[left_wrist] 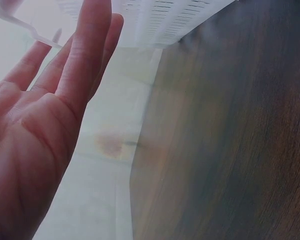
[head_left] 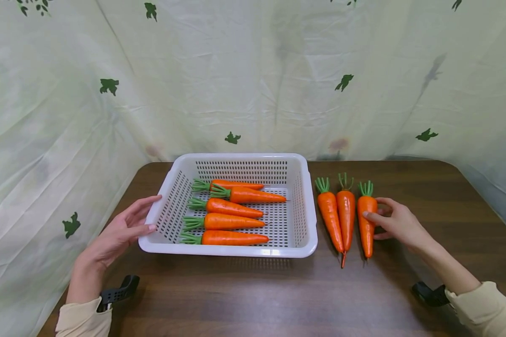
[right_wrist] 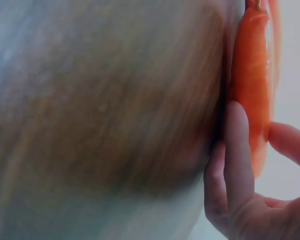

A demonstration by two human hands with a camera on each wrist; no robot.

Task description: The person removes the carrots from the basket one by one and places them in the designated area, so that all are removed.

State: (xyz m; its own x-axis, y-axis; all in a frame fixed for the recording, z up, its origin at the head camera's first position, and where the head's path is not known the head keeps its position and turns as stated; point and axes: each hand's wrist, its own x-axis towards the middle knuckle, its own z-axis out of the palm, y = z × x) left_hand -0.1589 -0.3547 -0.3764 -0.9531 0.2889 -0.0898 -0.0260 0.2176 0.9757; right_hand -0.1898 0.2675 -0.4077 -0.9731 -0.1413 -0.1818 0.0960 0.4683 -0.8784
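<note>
Leaf-patterned sheeting (head_left: 244, 70) backs the tabletop (head_left: 219, 299), toward whose right edge the right hand (head_left: 398, 223) pinches the rightmost carrot (head_left: 366, 236), apparently a grasping step needing lift-off, while the straight-fingered left hand (head_left: 119, 231) touches the perforated basket (head_left: 227, 251).

My left hand (head_left: 117, 232): out on the left side, fingers long and nearly straight, only slightly bent. Left thumb (head_left: 141, 230) sits apart from the fingers, on their near side, pointing right. Palm shows in the left wrist view. Left wrist (head_left: 86, 274) angled, forearm coming up from the near left, hand turning right.

My right hand (head_left: 401, 227): on the right side, fingers bent, pinching against the right thumb (head_left: 375, 218), whose tip points left. Right forearm (head_left: 451, 267) slants from near right towards far left. Hands well apart. Both cuffs, left cuff (head_left: 82, 322) and right cuff (head_left: 482, 306), beige, below the wrists.
</note>
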